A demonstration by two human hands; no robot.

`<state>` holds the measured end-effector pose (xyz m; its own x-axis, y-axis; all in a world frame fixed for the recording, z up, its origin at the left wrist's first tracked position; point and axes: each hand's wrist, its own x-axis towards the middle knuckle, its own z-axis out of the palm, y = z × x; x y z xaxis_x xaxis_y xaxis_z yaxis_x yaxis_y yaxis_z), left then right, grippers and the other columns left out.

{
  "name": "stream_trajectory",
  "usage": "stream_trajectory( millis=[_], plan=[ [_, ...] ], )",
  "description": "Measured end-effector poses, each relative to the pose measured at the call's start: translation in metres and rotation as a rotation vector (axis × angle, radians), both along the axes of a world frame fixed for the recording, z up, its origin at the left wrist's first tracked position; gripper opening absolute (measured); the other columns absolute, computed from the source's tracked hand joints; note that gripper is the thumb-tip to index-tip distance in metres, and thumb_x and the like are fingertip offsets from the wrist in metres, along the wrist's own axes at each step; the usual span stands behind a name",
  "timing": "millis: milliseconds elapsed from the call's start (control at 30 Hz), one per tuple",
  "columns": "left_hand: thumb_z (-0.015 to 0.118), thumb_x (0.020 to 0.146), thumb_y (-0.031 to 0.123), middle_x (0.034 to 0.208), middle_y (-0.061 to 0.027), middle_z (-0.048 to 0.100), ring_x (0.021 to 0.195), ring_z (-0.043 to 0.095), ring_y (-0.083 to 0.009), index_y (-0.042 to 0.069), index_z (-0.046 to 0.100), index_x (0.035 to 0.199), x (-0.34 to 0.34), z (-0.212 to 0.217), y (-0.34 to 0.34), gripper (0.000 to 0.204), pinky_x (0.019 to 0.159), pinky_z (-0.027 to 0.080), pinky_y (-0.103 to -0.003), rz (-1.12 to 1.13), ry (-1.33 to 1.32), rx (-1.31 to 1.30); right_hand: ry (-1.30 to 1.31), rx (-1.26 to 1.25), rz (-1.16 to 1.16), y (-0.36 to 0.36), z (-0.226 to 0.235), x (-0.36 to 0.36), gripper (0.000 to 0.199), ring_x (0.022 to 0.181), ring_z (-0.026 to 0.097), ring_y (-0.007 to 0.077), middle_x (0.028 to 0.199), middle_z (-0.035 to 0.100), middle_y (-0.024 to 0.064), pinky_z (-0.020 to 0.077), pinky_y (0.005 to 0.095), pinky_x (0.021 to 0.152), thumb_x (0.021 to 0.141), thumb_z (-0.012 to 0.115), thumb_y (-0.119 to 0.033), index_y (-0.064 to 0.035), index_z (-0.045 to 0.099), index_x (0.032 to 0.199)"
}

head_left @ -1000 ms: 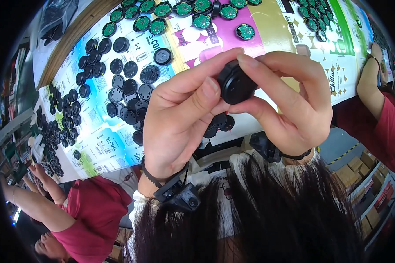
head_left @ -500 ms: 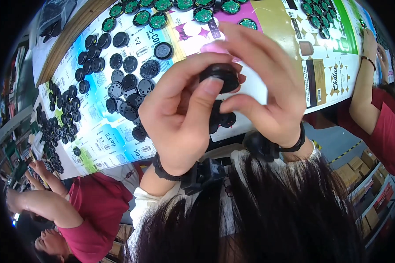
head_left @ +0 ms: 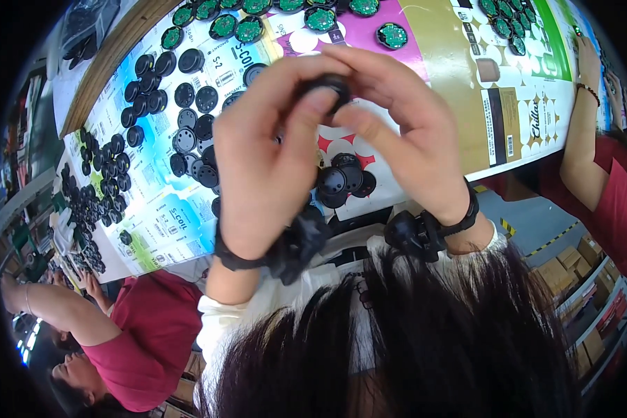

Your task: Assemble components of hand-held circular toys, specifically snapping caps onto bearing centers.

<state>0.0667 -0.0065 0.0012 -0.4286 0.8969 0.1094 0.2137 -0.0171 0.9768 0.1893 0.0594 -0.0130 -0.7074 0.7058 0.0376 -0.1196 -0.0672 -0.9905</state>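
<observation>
Both my hands are raised close to the camera and pinch one small round black cap [head_left: 331, 87] between their fingertips. My left hand [head_left: 268, 167] grips it from the left with thumb and index finger. My right hand [head_left: 404, 136] covers it from the right and above. Most of the cap is hidden by my fingers. Below my hands a small heap of round black caps [head_left: 341, 181] lies on the table. Black bands with small devices sit on both my wrists.
The table [head_left: 460, 83] is covered with colourful printed sheets. Several black caps [head_left: 181, 118] lie spread at the left, several round green circuit boards [head_left: 244, 28] along the far edge. One person in red [head_left: 146, 341] sits at the lower left, another person's arm [head_left: 585, 132] reaches in at the right.
My hands have lifted the black cap up and closer to the camera. My fingers have closed further around it, hiding more of it.
</observation>
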Motion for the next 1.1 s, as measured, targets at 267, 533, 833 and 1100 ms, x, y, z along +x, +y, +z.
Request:
stream_trajectory(
  millis=[267,533,833,1100],
  plan=[
    [0.05,0.075,0.001,0.083,-0.0127,0.06,0.076,0.058,-0.0263,0.002,0.057,0.095,-0.066,0.0,0.005,0.022,0.064,0.047,-0.028,-0.051,1.035,-0.442,-0.376,0.776,0.362,-0.01,-0.019,0.012,0.037,0.087,0.047,0.0247,0.093,0.048,0.0076,0.0419,0.0321,0.071,0.061,0.065,-0.009,-0.0031,0.051,0.095],
    [0.052,0.068,0.0,0.086,-0.0107,0.059,0.083,0.054,-0.026,0.002,0.058,0.091,-0.066,-0.038,0.006,0.024,0.07,0.045,-0.033,-0.06,1.346,-0.126,-0.373,0.867,0.493,-0.011,-0.025,0.009,0.027,0.077,0.048,0.0228,0.083,0.047,0.0058,0.042,0.0302,0.064,0.06,0.064,-0.008,-0.0031,0.05,0.083],
    [0.058,0.068,0.006,0.082,-0.011,0.057,0.081,0.053,-0.0276,0.001,0.052,0.097,-0.077,-0.021,0.034,0.03,0.068,0.044,-0.035,0.0,1.255,-0.141,-0.288,0.536,0.189,0.008,-0.008,0.009,0.014,0.071,0.054,0.0188,0.077,0.052,0.0077,0.0435,0.0274,0.057,0.067,0.06,0.0,0.0005,0.053,0.079],
    [0.06,0.07,0.012,0.076,-0.0116,0.056,0.072,0.055,-0.0277,0.003,0.052,0.078,-0.081,-0.037,0.06,0.015,0.06,0.044,-0.035,-0.014,1.069,-0.264,-0.261,0.46,-0.082,0.025,0.001,0.017,0.012,0.068,0.055,0.0124,0.079,0.054,0.0066,0.0441,0.0225,0.053,0.071,0.057,0.005,0.0032,0.055,0.083]
  ],
)
